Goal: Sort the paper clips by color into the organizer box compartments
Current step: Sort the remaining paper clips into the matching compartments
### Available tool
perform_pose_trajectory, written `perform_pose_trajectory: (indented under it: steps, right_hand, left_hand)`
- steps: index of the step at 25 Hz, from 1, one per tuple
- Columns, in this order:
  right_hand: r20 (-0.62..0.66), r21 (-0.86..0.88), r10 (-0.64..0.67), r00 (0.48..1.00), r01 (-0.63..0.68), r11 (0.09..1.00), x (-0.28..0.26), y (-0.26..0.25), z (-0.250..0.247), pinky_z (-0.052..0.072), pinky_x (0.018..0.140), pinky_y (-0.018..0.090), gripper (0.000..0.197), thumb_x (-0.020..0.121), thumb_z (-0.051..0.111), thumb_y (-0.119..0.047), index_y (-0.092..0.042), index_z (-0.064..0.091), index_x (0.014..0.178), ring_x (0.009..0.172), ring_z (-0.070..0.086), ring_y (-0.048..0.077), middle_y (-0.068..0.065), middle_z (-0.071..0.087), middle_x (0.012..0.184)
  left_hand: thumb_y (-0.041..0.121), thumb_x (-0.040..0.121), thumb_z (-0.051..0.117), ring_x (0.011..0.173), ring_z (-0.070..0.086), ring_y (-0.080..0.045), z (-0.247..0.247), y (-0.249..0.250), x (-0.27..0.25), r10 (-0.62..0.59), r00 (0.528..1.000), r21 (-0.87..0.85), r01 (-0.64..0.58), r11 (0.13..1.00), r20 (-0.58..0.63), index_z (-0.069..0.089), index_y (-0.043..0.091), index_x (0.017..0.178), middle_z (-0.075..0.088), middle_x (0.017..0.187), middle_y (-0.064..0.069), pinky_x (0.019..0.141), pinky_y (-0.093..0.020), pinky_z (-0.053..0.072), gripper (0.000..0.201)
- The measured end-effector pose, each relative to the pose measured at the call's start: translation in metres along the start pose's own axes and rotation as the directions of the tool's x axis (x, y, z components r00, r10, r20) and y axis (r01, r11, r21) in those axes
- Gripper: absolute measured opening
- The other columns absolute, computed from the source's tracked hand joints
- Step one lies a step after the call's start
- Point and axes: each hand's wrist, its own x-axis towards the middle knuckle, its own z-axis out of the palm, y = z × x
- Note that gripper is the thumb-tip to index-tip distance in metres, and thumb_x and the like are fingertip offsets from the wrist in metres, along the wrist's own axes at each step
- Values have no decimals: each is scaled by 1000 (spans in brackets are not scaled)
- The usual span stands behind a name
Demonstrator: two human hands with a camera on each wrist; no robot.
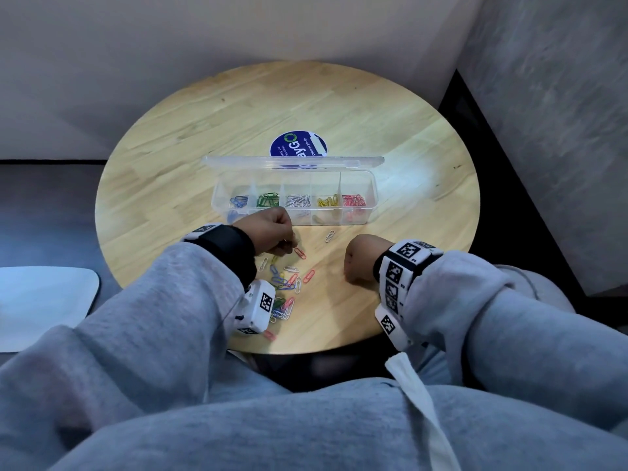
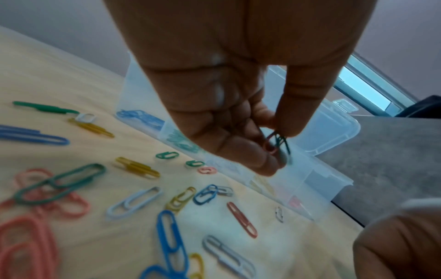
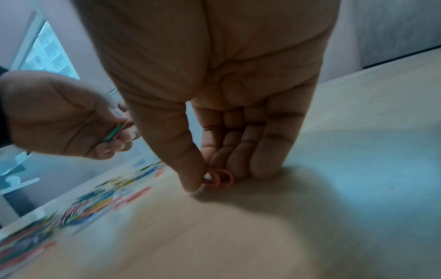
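Observation:
The clear organizer box stands open mid-table, its compartments holding blue, green, white, yellow and red clips from left to right. Loose paper clips of mixed colours lie in front of it. My left hand hovers just before the box, pinching a green clip and a red clip between thumb and fingers. My right hand rests on the table to the right, fingers curled, pinching a red clip against the wood.
The round wooden table has a blue round sticker behind the box's raised lid. A single white clip and a red clip lie between my hands. A white pad sits off the table at left.

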Motion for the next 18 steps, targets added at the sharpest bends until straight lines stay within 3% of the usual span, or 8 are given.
perform_pose_trajectory:
  steps: [3, 6, 11, 14, 18]
  right_hand:
    - [-47, 234, -13, 999, 24, 972, -4, 12, -2, 45, 65, 25, 17, 82, 57, -10, -8, 70, 92, 73, 54, 22, 8, 59, 82]
    - [-88, 457, -8, 996, 48, 888, -11, 23, -3, 46, 67, 27, 5, 80, 61, -6, -9, 65, 81, 66, 54, 22, 10, 63, 79]
    - [-85, 591, -27, 996, 72, 803, -15, 25, -5, 52, 72, 33, 10, 79, 63, -5, -13, 61, 73, 69, 58, 22, 13, 71, 85]
    - [-102, 643, -74, 992, 123, 756, -14, 24, -7, 53, 78, 35, 17, 81, 60, -2, -12, 56, 68, 70, 57, 23, 16, 72, 88]
    - [-44, 834, -84, 995, 83, 546, -8, 20, -6, 53, 66, 35, 23, 87, 48, 9, -9, 49, 74, 61, 55, 26, 16, 59, 72]
  left_hand:
    - [-10, 87, 51, 51, 60, -13, -1, -2, -5, -25, 1000, -133, 24, 991, -2, 45, 13, 74, 61, 71, -12, 52, -20, 52, 27]
    - [-13, 86, 53, 51, 62, -10, -2, -5, -8, -38, 999, -201, 40, 979, 13, 51, 13, 80, 59, 73, -10, 51, -18, 55, 27]
    - [-9, 90, 48, 50, 62, -3, -2, -7, -5, -91, 996, -122, 91, 988, 2, 61, 10, 77, 62, 75, -8, 56, -15, 56, 26]
    - [-11, 89, 48, 56, 62, -9, -2, -6, -6, -83, 996, -71, 81, 994, -31, 61, 11, 77, 62, 74, -9, 55, -15, 55, 28]
    - [-8, 89, 43, 59, 54, -14, 1, 1, -7, -92, 992, 13, 94, 995, -88, 58, 16, 77, 56, 68, -8, 57, -18, 51, 31]
